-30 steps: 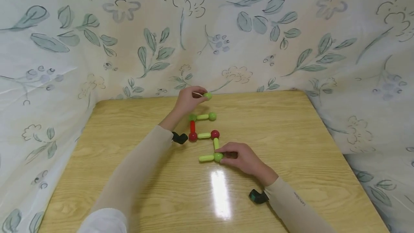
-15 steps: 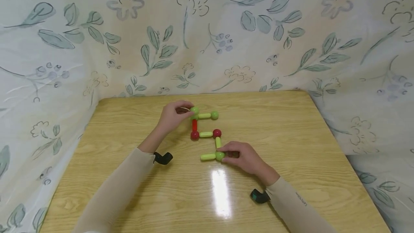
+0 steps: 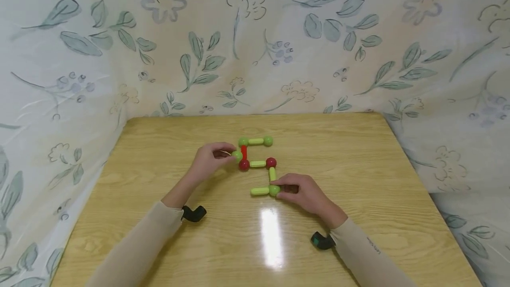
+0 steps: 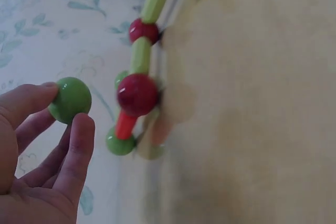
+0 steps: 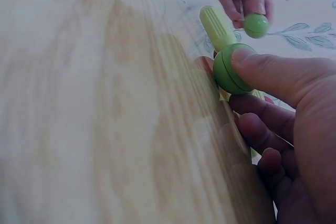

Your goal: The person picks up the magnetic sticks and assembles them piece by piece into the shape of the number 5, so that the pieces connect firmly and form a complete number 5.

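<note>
My left hand (image 3: 208,161) pinches a loose green ball (image 4: 70,100) between thumb and fingers. It is held up off the table, left of the red rod (image 3: 244,152). An S-shaped chain of balls and rods, apparently magnetic building pieces, lies on the table. My right hand (image 3: 304,194) grips the green ball (image 5: 231,69) at the chain's near corner, thumb on its side. From that corner a yellow-green rod (image 3: 260,191) points left with a bare end. Two red balls, one of them a red ball (image 3: 271,162), join the middle rod (image 3: 257,164). Green balls cap the far rod (image 3: 256,141).
The pieces lie on a wood-grain table (image 3: 358,158). A floral cloth (image 3: 255,56) hangs behind and at the sides. Each wrist wears a black camera mount (image 3: 194,214). Light glares off the near tabletop.
The left hand has carried the green ball from the table's far side toward me, past the far rod, to beside the red rod. The right hand keeps its grip on the near corner ball.
</note>
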A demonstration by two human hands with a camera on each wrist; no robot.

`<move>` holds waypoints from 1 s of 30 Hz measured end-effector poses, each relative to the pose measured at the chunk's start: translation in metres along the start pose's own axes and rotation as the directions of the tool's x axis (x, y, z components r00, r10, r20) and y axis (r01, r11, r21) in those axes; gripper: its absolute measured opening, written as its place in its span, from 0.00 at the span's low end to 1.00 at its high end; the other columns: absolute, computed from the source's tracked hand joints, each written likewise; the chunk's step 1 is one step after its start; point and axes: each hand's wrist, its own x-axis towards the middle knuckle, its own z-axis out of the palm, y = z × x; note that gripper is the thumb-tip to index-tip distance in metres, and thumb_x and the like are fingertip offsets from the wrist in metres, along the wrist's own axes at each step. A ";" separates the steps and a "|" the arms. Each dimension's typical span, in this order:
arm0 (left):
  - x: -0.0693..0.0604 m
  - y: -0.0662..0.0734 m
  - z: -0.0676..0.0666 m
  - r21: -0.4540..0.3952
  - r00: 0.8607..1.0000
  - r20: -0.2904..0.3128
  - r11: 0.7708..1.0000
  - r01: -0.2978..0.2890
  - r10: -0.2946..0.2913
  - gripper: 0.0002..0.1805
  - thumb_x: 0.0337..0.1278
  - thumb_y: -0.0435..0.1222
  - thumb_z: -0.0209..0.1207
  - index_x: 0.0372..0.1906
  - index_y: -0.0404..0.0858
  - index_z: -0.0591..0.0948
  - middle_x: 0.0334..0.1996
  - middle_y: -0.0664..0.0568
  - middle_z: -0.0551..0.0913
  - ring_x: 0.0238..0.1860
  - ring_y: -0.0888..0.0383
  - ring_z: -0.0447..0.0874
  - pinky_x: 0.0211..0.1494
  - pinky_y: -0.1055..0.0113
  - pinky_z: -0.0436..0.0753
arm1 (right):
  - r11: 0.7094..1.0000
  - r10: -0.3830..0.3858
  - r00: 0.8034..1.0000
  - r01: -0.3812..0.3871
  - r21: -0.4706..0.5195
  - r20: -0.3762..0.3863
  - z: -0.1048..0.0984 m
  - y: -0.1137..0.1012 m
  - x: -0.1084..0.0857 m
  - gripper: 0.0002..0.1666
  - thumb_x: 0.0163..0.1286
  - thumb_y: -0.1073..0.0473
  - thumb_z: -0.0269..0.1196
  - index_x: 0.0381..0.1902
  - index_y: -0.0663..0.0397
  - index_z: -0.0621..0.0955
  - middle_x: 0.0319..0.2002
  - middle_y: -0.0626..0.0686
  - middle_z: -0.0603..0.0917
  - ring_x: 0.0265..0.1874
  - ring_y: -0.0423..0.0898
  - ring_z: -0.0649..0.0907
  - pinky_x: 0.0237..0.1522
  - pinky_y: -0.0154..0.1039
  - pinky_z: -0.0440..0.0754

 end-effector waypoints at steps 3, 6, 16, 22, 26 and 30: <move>-0.009 -0.003 0.005 0.009 1.000 0.025 1.000 0.011 -0.011 0.15 0.65 0.33 0.76 0.54 0.35 0.90 0.51 0.46 0.90 0.48 0.51 0.91 0.52 0.63 0.89 | 1.000 -0.002 1.000 0.002 0.001 -0.010 -0.001 0.001 0.000 0.21 0.72 0.52 0.77 0.61 0.34 0.90 0.50 0.36 0.89 0.42 0.43 0.84 0.43 0.39 0.84; -0.016 -0.004 0.007 0.019 0.999 0.043 1.000 0.024 -0.025 0.14 0.65 0.32 0.76 0.54 0.35 0.90 0.51 0.46 0.90 0.48 0.51 0.91 0.52 0.63 0.89 | 1.000 -0.002 1.000 0.002 -0.001 -0.014 -0.001 0.002 0.000 0.21 0.72 0.52 0.77 0.61 0.34 0.90 0.50 0.36 0.88 0.41 0.43 0.84 0.43 0.38 0.84; -0.028 -0.013 0.012 0.031 0.994 0.104 0.999 0.020 -0.023 0.13 0.66 0.35 0.76 0.53 0.37 0.91 0.47 0.50 0.91 0.45 0.54 0.90 0.50 0.63 0.89 | 1.000 0.005 1.000 -0.005 0.003 -0.018 0.000 -0.001 0.002 0.20 0.72 0.51 0.77 0.61 0.35 0.90 0.49 0.37 0.88 0.40 0.43 0.83 0.42 0.38 0.83; -0.030 -0.014 0.014 0.074 0.989 0.146 0.997 0.017 -0.028 0.12 0.67 0.38 0.75 0.52 0.41 0.92 0.46 0.54 0.90 0.44 0.57 0.88 0.48 0.64 0.88 | 1.000 0.018 1.000 -0.018 -0.001 -0.017 0.000 -0.003 0.004 0.20 0.72 0.52 0.77 0.60 0.34 0.90 0.49 0.37 0.88 0.40 0.43 0.83 0.42 0.38 0.84; -0.031 -0.012 0.016 0.093 0.986 0.162 0.995 0.025 -0.040 0.13 0.68 0.38 0.75 0.53 0.41 0.91 0.45 0.55 0.90 0.45 0.57 0.87 0.48 0.64 0.87 | 1.000 0.026 0.999 -0.026 -0.007 -0.021 0.000 -0.002 0.004 0.20 0.71 0.53 0.78 0.60 0.33 0.90 0.49 0.36 0.88 0.41 0.43 0.84 0.42 0.38 0.84; -0.034 -0.012 0.018 0.102 0.980 0.188 0.994 0.039 -0.058 0.11 0.68 0.38 0.75 0.52 0.41 0.92 0.43 0.56 0.90 0.43 0.58 0.87 0.46 0.65 0.87 | 1.000 0.027 0.999 -0.027 -0.009 -0.021 0.000 -0.002 0.004 0.20 0.71 0.53 0.78 0.60 0.34 0.90 0.49 0.36 0.88 0.41 0.43 0.84 0.43 0.38 0.84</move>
